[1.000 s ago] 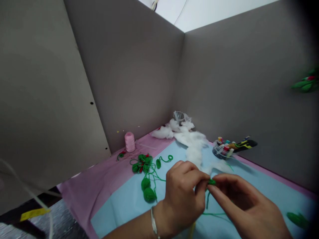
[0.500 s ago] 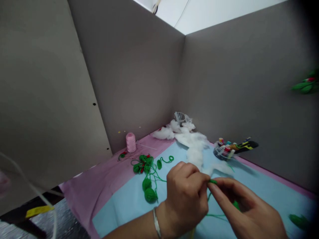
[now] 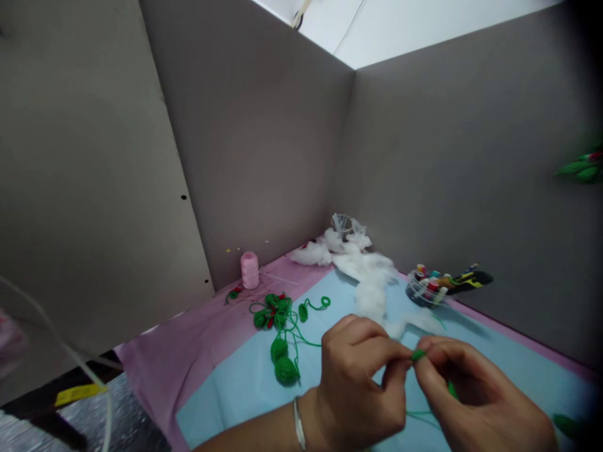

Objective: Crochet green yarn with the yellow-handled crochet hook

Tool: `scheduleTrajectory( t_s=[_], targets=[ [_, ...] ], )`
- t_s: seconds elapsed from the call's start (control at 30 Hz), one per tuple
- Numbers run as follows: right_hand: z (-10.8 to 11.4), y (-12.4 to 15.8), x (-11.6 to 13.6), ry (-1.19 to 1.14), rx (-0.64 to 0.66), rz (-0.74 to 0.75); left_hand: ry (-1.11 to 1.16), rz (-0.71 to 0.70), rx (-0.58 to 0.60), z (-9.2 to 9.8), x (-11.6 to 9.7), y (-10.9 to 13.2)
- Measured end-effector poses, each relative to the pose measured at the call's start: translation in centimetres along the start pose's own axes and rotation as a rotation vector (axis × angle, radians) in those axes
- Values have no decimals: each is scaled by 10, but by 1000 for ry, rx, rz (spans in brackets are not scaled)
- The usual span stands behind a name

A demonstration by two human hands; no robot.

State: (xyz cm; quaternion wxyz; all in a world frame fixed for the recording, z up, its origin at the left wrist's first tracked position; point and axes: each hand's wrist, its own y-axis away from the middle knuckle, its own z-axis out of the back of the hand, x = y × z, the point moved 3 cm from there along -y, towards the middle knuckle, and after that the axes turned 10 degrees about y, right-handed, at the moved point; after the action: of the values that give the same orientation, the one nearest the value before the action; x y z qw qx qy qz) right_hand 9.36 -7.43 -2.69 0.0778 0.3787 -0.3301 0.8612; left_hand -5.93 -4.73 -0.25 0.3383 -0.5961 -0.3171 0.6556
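Observation:
A small green yarn piece (image 3: 417, 355) is pinched between the fingertips of my two hands above the blue sheet. My left hand (image 3: 362, 376), with a pale bangle at the wrist, grips it from the left with thumb and forefinger. On the other side my right hand (image 3: 485, 395) pinches the same piece, and more green shows under its curled fingers. Most of the piece is covered by the fingers. A strand of green yarn (image 3: 421, 414) runs below the hands. To the left lie a green yarn ball (image 3: 286, 371) and a tangle of green and red pieces (image 3: 272, 309).
White stuffing (image 3: 371, 295) spreads behind my hands. A clear basket of thread spools (image 3: 426, 289) stands by the right wall, and a pink thread cone (image 3: 249, 270) by the left panel. The blue sheet (image 3: 235, 389) lies over a pink cloth (image 3: 164, 364). Grey panels enclose the table.
Both hands have shifted slightly right and down in view. The left thumb and forefinger now form a more open loop, and more of the green piece shows between the fingertips.

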Motion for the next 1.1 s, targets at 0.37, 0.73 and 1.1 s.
scheduleTrajectory(
  t_s=[0.37, 0.73, 1.1],
  targets=[
    [1, 8, 16, 176, -131, 496, 3, -47, -109, 6, 3, -7],
    [1, 3, 20, 269, -94, 726, 176, 463, -29, 8, 16, -5],
    [-3, -3, 22, 360, -63, 880, 791, 1196, 41, -5, 26, -2]
  ],
)
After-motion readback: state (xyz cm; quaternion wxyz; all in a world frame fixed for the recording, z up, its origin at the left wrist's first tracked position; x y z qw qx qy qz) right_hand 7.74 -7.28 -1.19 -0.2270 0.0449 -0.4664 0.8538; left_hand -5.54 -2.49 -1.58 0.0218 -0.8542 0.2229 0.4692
